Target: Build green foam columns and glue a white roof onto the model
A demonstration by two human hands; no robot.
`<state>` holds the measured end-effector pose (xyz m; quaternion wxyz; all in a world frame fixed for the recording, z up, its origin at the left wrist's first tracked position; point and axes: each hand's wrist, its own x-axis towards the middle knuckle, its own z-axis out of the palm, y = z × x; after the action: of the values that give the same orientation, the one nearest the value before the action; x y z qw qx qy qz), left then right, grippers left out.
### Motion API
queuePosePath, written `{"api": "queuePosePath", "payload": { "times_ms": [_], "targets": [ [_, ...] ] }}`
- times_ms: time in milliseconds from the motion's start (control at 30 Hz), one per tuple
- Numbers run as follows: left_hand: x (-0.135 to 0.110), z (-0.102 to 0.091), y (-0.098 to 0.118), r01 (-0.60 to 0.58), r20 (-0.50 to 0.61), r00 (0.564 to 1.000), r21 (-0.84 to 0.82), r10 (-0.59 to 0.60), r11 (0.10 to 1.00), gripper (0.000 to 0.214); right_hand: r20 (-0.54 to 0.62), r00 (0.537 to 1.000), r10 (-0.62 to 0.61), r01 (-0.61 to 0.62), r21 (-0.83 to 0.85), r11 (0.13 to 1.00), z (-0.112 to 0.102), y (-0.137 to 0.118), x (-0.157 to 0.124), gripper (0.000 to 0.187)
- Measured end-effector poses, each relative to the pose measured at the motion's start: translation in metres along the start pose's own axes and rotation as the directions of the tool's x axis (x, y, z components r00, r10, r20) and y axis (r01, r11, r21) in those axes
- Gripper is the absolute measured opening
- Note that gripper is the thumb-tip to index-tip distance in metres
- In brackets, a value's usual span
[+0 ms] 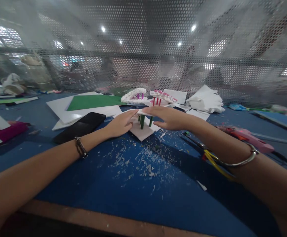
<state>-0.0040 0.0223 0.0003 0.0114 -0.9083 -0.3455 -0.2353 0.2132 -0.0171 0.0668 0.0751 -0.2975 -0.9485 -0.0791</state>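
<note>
A small model stands at the middle of the table: green pillars (pixel 142 122) rise from a square white base board (pixel 141 134), with a white top piece (pixel 143 113) over them. My right hand (pixel 171 118) lies over the top piece from the right, fingers stretched out and thumb lower, beside the pillars. From the left, my left hand (pixel 120 124) reaches to the model's near left side. Its index finger points at the top piece's edge, and its thumb is apart, above the base. Both hands partly cover the top piece.
Behind are a white model with purple pillars (pixel 133 95) and a pink-and-white one (pixel 164 96). A black phone (pixel 84 126), green sheet (pixel 94 102) and purple power strip (pixel 9 133) lie left. Right are a paper stack (pixel 203 99) and pink glue gun (pixel 253 140). Paper scraps (pixel 149 161) litter the front.
</note>
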Motion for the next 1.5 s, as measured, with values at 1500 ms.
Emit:
{"api": "queuePosePath", "payload": {
  "times_ms": [1500],
  "targets": [
    [-0.001, -0.013, 0.001, 0.330, -0.071, 0.940, -0.060, -0.334, 0.942, 0.057, -0.025, 0.955, 0.295, -0.287, 0.172, 0.942, -0.003, 0.015, -0.010, 0.065]
  ]
}}
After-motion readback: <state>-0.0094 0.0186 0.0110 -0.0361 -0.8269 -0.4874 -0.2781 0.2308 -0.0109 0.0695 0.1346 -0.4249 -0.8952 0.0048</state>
